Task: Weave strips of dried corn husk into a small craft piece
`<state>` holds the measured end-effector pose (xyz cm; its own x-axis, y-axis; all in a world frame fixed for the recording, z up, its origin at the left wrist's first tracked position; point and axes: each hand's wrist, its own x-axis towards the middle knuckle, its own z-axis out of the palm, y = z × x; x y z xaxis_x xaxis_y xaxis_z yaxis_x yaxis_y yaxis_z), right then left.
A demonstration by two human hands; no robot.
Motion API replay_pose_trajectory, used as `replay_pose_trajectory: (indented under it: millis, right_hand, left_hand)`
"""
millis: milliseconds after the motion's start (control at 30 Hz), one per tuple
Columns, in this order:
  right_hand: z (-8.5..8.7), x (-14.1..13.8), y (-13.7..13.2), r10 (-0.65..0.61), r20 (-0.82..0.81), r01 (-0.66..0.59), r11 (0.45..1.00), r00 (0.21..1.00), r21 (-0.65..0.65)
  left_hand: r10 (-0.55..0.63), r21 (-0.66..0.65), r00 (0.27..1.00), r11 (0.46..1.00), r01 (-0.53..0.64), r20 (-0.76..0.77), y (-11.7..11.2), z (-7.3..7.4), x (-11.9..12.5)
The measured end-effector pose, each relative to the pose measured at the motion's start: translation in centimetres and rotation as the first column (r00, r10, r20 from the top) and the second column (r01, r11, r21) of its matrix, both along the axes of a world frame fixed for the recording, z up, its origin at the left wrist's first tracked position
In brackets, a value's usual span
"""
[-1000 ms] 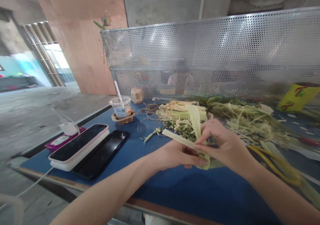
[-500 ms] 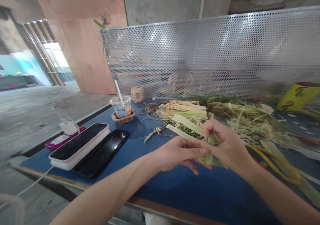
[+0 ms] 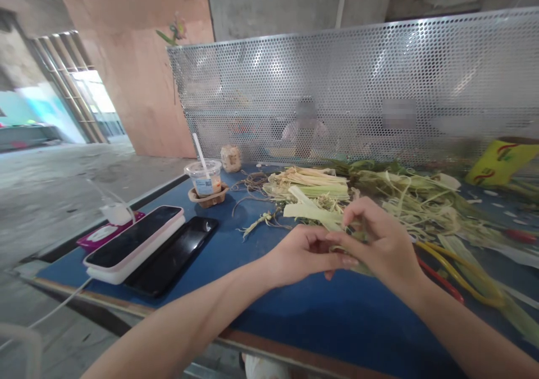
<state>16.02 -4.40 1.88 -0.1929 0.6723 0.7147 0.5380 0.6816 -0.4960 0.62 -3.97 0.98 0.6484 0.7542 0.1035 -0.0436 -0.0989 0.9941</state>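
Seemingly partway, with plenty left loose.
On the blue table (image 3: 290,325), a husk pile (image 3: 421,199) lies untidied; nearer, left hand (image 3: 305,256) and right hand (image 3: 374,241), both curled in close pinches, hold a pale strip (image 3: 309,211) between them (two ends jut free, apparently unfinished).

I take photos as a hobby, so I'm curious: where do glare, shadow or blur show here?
Head view: bright glare on the perforated metal screen, washed-out light in the opening at left; head view: soft, dark shadow on the blue tabletop below the working fingers; head view: a blurred patch hides the head of a person behind the screen.
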Motion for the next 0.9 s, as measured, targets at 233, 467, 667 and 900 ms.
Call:
replay_pose_trajectory:
  millis: [233,467,667,900]
  right_hand:
    - [-0.3,0.1,0.0,0.035,0.07,-0.036,0.999,0.997,0.013]
    - [-0.4,-0.2,0.0,-0.004,0.221,-0.009,0.998,0.975,0.06]
    - [-0.6,-0.1,0.0,-0.117,0.153,0.089,0.979,0.981,0.181]
    - [0.9,0.3,-1.1,0.013,-0.071,0.004,0.971,0.997,0.238]
  left_hand:
    - [0.05,-0.101,0.997,0.994,-0.044,0.051,-0.2,0.1,0.3]
    - [0.104,-0.154,0.992,0.984,-0.093,0.067,0.0,-0.4,0.4]
    - [0.112,-0.213,0.991,0.973,-0.095,0.069,-0.1,-0.2,0.6]
    - [0.122,-0.27,0.992,0.957,-0.107,0.038,0.1,-0.6,0.6]
